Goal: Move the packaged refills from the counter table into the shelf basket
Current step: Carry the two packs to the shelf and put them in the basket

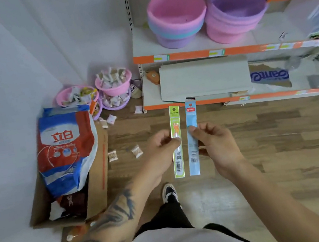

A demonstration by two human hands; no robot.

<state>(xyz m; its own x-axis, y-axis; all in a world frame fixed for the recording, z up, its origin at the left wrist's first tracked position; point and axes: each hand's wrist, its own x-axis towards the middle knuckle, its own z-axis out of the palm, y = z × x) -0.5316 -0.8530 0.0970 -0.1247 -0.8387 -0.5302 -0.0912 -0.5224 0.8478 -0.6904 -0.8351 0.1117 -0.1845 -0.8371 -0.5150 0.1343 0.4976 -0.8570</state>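
Note:
My left hand (161,148) pinches a long green packaged refill (174,127) between thumb and fingers, holding it upright above the wooden floor. My right hand (217,143) pinches a long light-blue packaged refill (190,116) with a red label near its top. The two packs hang side by side, a small gap between them, in front of the bottom shelf's orange edge (213,100). No counter table or shelf basket can be made out for certain.
Pink and purple basins (177,18) are stacked on the shelf above. Grey cardboard (204,78) lies on the bottom shelf. A cardboard box (95,182) with detergent bags sits at left, pink bowls of sachets (115,85) behind it. Loose sachets (137,151) litter the floor.

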